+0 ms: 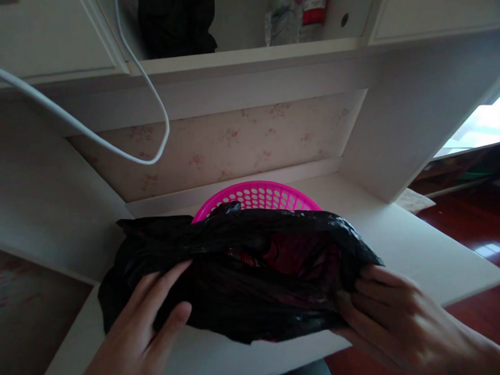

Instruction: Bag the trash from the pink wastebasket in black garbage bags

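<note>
A black plastic bag [221, 288] lies on the white desk [422, 246], its mouth open toward me, with something red [294, 252] showing inside. My left hand [144, 325] rests on the bag's left side, thumb and fingers pressing the plastic. At the right edge of the bag's opening, my right hand [388, 308] pinches the plastic with curled fingers. Just behind the bag, partly hidden by it, stands a pink perforated basket [258, 197].
A white cable [146, 81] hangs in a loop from above on the left. A shelf above the desk holds a dark object [176, 22] and a plastic-wrapped item [296, 11]. Red-brown floor [475, 222] lies to the right of the desk.
</note>
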Demonstrator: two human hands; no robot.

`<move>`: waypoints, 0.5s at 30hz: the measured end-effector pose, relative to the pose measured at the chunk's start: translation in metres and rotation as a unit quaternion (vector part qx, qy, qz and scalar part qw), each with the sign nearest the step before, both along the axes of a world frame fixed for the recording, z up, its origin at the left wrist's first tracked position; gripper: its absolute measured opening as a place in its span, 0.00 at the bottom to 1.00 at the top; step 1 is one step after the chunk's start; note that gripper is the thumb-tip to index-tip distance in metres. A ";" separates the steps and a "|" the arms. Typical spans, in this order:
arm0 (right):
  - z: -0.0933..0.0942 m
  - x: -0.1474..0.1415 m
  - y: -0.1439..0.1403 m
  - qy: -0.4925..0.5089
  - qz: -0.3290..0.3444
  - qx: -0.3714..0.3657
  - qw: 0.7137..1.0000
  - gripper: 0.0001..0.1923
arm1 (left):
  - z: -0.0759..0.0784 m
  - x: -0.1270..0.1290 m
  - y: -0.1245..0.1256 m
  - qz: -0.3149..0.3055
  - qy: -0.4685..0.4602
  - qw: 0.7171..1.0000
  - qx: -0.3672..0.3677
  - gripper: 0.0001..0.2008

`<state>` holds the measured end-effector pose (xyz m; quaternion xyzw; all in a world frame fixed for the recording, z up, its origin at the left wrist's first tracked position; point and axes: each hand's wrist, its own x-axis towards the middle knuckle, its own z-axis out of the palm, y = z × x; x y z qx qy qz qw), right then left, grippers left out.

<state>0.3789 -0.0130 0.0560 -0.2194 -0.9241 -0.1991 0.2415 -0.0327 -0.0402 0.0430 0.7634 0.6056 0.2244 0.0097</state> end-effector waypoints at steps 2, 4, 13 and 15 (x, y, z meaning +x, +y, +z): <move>-0.012 0.000 -0.002 -0.003 -0.006 -0.014 1.000 0.12 | -0.013 0.009 0.002 0.060 -0.096 0.993 0.013 0.24; -0.022 0.000 -0.001 -0.020 -0.004 -0.025 0.999 0.15 | -0.022 0.020 0.006 0.093 -0.208 0.973 0.015 0.25; -0.034 -0.009 0.020 -0.028 -0.084 0.013 0.996 0.24 | -0.059 0.039 0.039 0.158 -0.536 0.823 -0.102 0.36; -0.038 -0.011 0.022 -0.029 -0.101 0.011 0.994 0.24 | -0.066 0.038 0.044 0.158 -0.542 0.817 -0.118 0.35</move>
